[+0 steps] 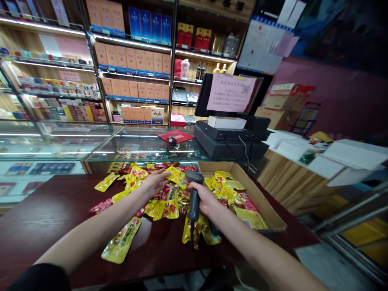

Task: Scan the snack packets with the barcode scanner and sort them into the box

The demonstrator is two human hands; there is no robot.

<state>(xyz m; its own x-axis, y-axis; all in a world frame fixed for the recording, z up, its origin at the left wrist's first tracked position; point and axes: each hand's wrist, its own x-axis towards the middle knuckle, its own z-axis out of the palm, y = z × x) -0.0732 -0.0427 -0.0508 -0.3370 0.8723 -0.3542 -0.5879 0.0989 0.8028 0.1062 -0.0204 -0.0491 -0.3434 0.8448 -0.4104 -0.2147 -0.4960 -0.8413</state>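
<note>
My right hand (204, 197) is wrapped round the handle of a dark grey barcode scanner (194, 202), its head up and its cord hanging down. Just left of the scanner head, my left hand (157, 182) pinches a yellow snack packet (176, 176) by its left end. Beneath both hands lies a heap of yellow and red snack packets (169, 208) on the dark red-brown table (69, 202). A single long yellow packet (121, 240) lies nearer me, and another packet (106, 182) rests at the heap's far left.
To the right, an open cardboard box (266, 202) holds several more packets. Behind the table runs a glass counter (136, 141) with a mouse (172, 140) on a red mat. A monitor (203, 95) and cash drawer (218, 139) stand there. Stocked shelves line the back wall.
</note>
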